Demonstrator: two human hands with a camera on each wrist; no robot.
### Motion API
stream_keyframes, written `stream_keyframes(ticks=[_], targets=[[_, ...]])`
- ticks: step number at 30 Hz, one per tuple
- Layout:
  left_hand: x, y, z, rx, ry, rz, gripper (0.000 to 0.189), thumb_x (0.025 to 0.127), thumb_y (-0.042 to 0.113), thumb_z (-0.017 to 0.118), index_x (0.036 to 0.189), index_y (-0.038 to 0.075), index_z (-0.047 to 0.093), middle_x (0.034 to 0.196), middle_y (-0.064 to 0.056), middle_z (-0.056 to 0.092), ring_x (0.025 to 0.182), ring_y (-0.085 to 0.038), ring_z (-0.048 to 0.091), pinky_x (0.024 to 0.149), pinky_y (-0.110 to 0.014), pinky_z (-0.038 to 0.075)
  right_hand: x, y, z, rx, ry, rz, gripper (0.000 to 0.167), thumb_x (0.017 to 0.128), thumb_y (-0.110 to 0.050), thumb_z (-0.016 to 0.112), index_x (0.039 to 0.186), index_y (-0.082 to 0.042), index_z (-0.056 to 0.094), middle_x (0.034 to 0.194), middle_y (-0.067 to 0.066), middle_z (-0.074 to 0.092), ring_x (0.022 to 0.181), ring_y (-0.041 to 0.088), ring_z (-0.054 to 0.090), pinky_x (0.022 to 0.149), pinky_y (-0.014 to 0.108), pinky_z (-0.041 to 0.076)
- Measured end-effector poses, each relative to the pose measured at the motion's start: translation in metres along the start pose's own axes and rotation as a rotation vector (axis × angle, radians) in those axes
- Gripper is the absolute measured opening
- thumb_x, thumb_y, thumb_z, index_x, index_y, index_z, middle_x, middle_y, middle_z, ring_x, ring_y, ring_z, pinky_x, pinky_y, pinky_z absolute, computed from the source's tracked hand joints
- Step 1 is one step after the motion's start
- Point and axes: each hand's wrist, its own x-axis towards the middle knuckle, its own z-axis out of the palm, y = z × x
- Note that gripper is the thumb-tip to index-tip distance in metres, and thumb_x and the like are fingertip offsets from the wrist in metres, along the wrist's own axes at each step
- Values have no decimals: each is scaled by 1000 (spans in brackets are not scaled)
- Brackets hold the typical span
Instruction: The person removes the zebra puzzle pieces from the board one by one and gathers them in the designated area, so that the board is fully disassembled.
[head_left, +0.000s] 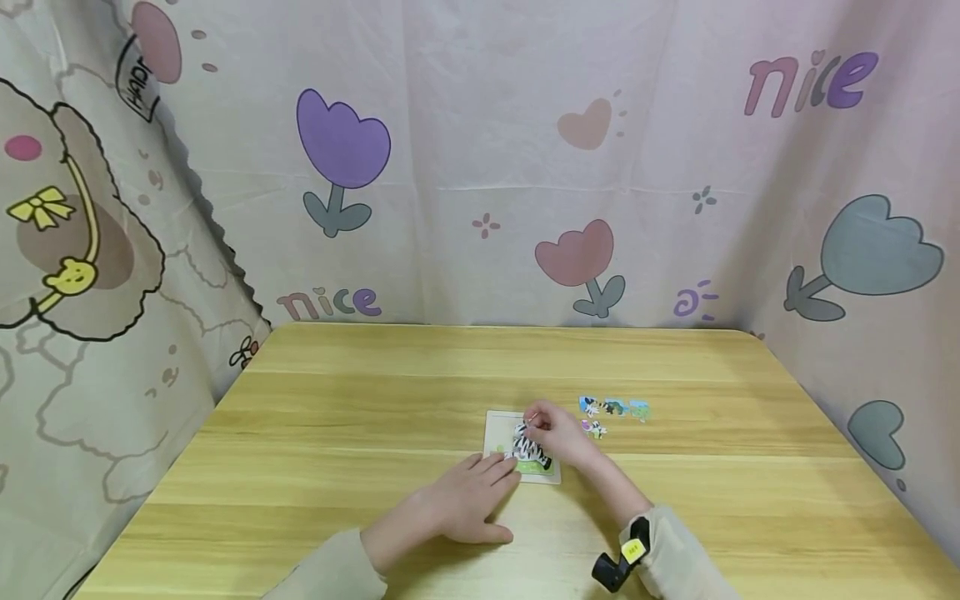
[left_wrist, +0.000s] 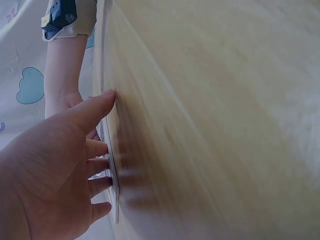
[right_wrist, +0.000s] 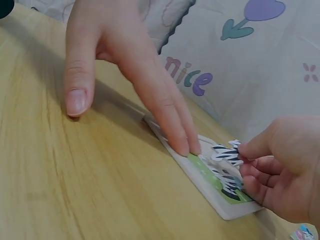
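You have the board (head_left: 498, 427) on a wooden table (head_left: 337, 417), a flower-print curtain (head_left: 465, 167) hanging behind. Your left hand (head_left: 468, 500) lies straight-fingered at the board's near-left corner, gripping nothing. Your right hand (head_left: 558, 434), over the board's right side, pinches a striped piece (right_wrist: 227, 154); loose pieces (head_left: 615, 407) lie right of the board.
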Motion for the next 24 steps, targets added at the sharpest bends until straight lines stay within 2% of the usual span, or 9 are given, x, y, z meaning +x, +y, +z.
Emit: stream_keyframes(ticks=[6, 9, 13, 19, 24], targets=[[-1, 0, 0, -8, -5, -3, 77, 87, 63, 44, 143, 10, 34, 149, -8, 29, 136, -24, 26, 109, -41, 26, -10, -12, -16, 113, -13, 43, 22, 85, 3, 59, 105, 11, 53, 83, 12, 59, 70, 20, 56, 63, 34, 54], [-2, 0, 0, -16, -5, -4, 77, 87, 62, 44, 143, 10, 34, 149, -8, 28, 136, -24, 26, 109, -42, 26, -14, -9, -28, 138, -20, 62, 25, 85, 3, 59, 107, 13, 52, 84, 14, 60, 72, 22, 57, 64, 38, 54], [-2, 0, 0, -19, -2, -3, 77, 87, 62, 44, 143, 10, 34, 149, -8, 28, 136, -25, 26, 109, -42, 25, -15, 14, -46, 125, -3, 65, 27, 85, -1, 61, 108, 11, 52, 85, 12, 61, 72, 19, 58, 64, 34, 54], [-3, 0, 1, -33, 11, 3, 76, 88, 60, 45, 142, 8, 34, 149, -10, 29, 136, -26, 26, 109, -42, 26, -29, 24, -74, 108, 26, 110, 30, 88, -2, 60, 112, 12, 50, 86, 9, 62, 72, 14, 56, 61, 29, 53], [-3, 0, 1, -46, 18, 8, 75, 88, 59, 45, 142, 8, 34, 149, -10, 29, 136, -27, 26, 109, -42, 26, -37, 38, -94, 93, 66, 128, 32, 85, -2, 62, 110, 15, 51, 84, 10, 62, 65, 11, 54, 54, 25, 50]])
